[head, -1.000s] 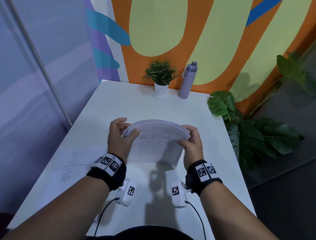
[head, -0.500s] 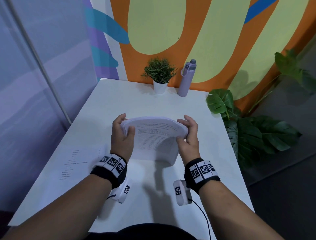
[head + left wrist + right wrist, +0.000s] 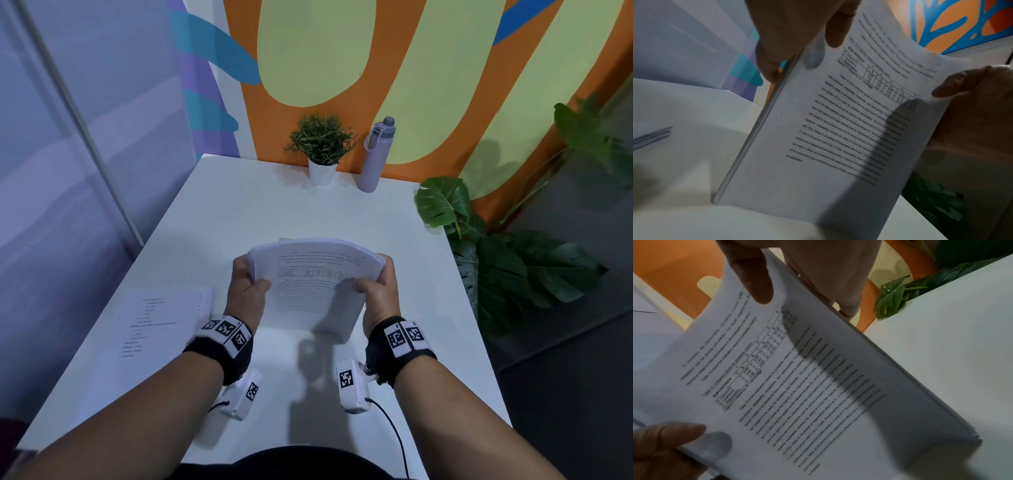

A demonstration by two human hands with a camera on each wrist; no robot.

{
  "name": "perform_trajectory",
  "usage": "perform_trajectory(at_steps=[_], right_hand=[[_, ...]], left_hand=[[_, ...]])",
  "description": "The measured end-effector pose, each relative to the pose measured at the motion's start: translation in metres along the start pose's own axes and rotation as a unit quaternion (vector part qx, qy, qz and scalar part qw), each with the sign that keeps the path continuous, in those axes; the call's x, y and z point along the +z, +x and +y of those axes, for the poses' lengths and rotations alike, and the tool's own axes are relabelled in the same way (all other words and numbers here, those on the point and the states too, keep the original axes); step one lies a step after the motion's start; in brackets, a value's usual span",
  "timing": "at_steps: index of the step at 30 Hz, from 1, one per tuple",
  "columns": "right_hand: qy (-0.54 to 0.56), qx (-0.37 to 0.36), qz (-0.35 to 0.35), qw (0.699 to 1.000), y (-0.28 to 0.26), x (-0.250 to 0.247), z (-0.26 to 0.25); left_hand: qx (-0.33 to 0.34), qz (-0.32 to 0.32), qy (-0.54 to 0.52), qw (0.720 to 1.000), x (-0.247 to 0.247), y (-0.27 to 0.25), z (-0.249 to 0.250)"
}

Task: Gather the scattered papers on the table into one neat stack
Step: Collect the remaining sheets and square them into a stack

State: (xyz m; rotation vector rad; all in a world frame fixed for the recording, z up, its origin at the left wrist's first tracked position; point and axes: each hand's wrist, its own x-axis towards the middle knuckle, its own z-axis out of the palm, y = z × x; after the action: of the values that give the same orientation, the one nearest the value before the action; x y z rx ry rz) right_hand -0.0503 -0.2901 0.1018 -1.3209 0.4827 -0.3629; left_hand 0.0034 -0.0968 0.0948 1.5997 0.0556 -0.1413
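**Paper, matt laminate and soft plastic**

The stack of papers (image 3: 318, 284) is thin white sheet, matt, printed in black, bending easily. A loose printed sheet (image 3: 154, 322) of the same matt paper lies flat. The bench (image 3: 274, 212) looks like smooth white laminate with a dull sheen. The bottle (image 3: 375, 157) appears to be matt lilac plastic. The small plant's pot (image 3: 322, 173) is smooth and white. The wristbands (image 3: 219, 349) look like black cloth.

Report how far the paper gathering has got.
Done: most sheets sit in one bundle. In hand: the left hand and right hand grip its sides, bottom edge on the table. Left: the loose papers lying at the left.
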Motion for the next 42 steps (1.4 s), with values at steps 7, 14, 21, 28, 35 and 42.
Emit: perform_trajectory(at_steps=[7,14,21,28,35,42], right_hand=[[-0.029,0.031,-0.004,0.999,0.003,0.008,0.003],[-0.172,-0.202,0.006,0.964,-0.005,0.002,-0.002],[-0.265,-0.352,-0.014,0.898,-0.001,-0.002,0.001],[-0.247,-0.329,0.006,0.911,0.001,-0.001,-0.002],[-0.2,-0.251,-0.032,0.946,-0.007,-0.002,0.001],[-0.167,-0.223,-0.01,0.96,-0.007,-0.003,0.0]], left_hand=[[-0.029,0.004,-0.003,1.0,0.006,0.0,0.001],[0.008,0.023,0.014,1.0,0.006,0.004,0.007],[0.055,0.017,0.001,0.998,0.01,0.0,0.014],[0.066,0.027,-0.001,0.997,0.011,0.001,0.02],[0.046,0.006,0.005,0.999,0.004,0.001,0.013],[0.047,-0.02,0.016,0.999,0.0,0.001,0.006]])
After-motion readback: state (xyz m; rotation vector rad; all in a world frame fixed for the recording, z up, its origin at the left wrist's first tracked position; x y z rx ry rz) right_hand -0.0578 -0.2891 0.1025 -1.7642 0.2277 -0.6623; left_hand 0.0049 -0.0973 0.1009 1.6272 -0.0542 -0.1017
